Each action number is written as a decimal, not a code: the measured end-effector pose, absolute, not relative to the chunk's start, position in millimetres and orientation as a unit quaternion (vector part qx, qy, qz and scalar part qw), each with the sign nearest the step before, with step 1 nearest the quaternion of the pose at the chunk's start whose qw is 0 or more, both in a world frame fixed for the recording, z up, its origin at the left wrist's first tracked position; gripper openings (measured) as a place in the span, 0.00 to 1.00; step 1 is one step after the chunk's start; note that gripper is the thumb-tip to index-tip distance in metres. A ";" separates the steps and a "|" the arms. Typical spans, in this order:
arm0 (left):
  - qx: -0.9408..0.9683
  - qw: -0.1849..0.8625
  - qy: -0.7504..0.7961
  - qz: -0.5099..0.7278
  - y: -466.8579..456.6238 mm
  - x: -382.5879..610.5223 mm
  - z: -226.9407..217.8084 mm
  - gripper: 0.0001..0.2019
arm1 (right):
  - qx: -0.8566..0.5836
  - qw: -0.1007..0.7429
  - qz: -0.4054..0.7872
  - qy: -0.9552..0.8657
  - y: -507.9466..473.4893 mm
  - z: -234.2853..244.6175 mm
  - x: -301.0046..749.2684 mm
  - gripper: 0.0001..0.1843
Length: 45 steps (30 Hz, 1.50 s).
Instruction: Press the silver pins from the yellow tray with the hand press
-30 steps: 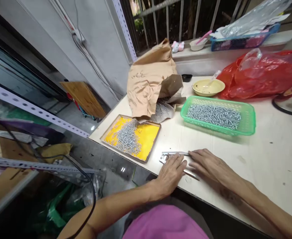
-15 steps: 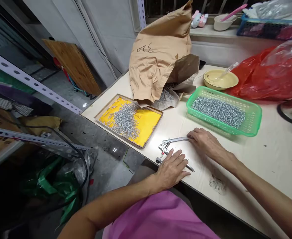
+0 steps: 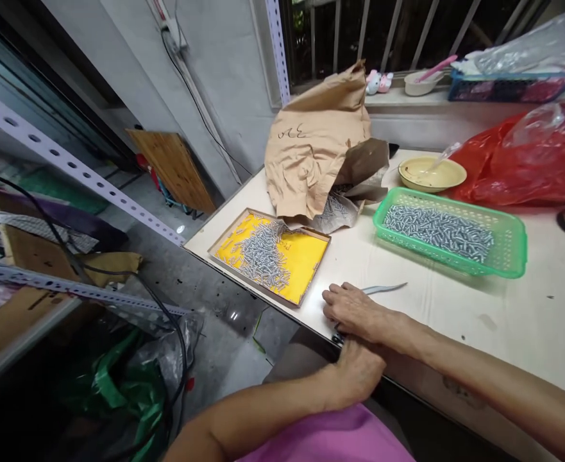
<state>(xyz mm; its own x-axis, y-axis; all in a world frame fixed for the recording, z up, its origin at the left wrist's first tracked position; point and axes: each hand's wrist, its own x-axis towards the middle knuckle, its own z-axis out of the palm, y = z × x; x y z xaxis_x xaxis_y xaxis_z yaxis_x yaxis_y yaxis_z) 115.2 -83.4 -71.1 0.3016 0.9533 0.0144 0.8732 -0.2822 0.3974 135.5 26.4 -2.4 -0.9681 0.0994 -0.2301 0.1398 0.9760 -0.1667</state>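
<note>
My right hand [image 3: 354,311] lies on top of a metal hand tool at the table's front edge, fingers curled down over it. One thin silver handle of the tool [image 3: 385,288] sticks out to the right from behind the hand. My left hand [image 3: 359,373] comes up against the table edge just below the right hand; its fingers are hidden under it. To the left lies a yellow tray [image 3: 306,260] with a heap of small silver screws [image 3: 263,253].
A green basket [image 3: 508,250] full of screws stands behind the hands. A torn brown paper bag [image 3: 318,144] spills screws at the back. A yellow bowl [image 3: 431,174] and a red plastic bag [image 3: 522,163] are at the back right. The floor drops off left of the table.
My right hand has drawn back and left onto the tool's head. My left hand has slid off the table top to its edge, under the right hand. The view has shifted slightly.
</note>
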 end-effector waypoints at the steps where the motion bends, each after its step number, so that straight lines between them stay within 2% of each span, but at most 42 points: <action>1: 0.791 0.156 0.577 0.129 -83.1 117.1 -73.2 0.23 | 0.062 0.116 -0.084 0.988 24.1 -2.3 133.0 0.03; 5: 0.811 0.149 0.559 0.090 -80.6 118.9 -75.8 0.21 | 0.090 0.111 -0.090 0.986 14.3 -3.6 127.2 0.06; 8: 0.836 0.135 0.525 0.087 -80.4 111.4 -66.5 0.17 | 0.161 0.056 -0.116 0.978 17.1 -0.7 131.2 0.06; 10: 0.849 0.107 0.499 0.138 -81.1 99.4 -54.5 0.16 | 0.218 -0.024 -0.139 0.966 26.1 10.0 141.0 0.06; 13: 0.839 0.061 0.497 0.211 -79.0 65.6 -32.4 0.13 | 0.281 -0.198 -0.149 0.927 49.5 41.8 166.3 0.05; 15: 0.798 0.037 0.562 0.215 -72.8 32.2 -18.2 0.12 | 0.321 -0.299 -0.115 0.891 71.7 66.8 187.4 0.05; 17: 0.737 0.004 0.651 0.179 -63.2 -5.7 -6.1 0.11 | 0.367 -0.362 -0.052 0.856 99.2 85.6 209.7 0.07; 20: 0.673 -0.016 0.732 0.105 -47.6 -57.9 6.7 0.13 | 0.436 -0.342 0.017 0.832 142.5 90.0 240.8 0.12; 23: 0.647 -0.003 0.760 0.051 -35.4 -90.9 11.7 0.14 | 0.476 -0.238 0.069 0.844 165.0 70.1 261.6 0.21; 25: 0.647 0.008 0.762 0.023 -29.3 -101.2 11.0 0.14 | 0.475 -0.208 0.076 0.852 156.7 53.0 266.2 0.24; 31: 0.662 0.018 0.747 -0.053 -11.2 -105.1 3.1 0.15 | 0.384 -0.217 -0.068 0.895 58.6 13.7 254.1 0.19; 37: 0.672 0.013 0.736 -0.075 5.0 -106.9 4.8 0.14 | 0.409 -0.161 -0.195 0.877 -14.3 -9.6 249.1 0.17; 41: 0.700 0.015 0.714 0.022 4.4 -89.1 17.0 0.11 | 0.437 -0.118 -0.204 0.868 -33.9 -15.4 246.4 0.16; 43: 0.688 0.100 0.710 0.113 -2.8 -67.3 23.3 0.10 | 0.455 -0.107 -0.194 0.862 -37.0 -17.5 245.7 0.15; 45: 0.638 0.253 0.704 0.180 -14.5 -40.2 25.9 0.09 | 0.471 -0.102 -0.180 0.857 -37.3 -19.8 245.8 0.14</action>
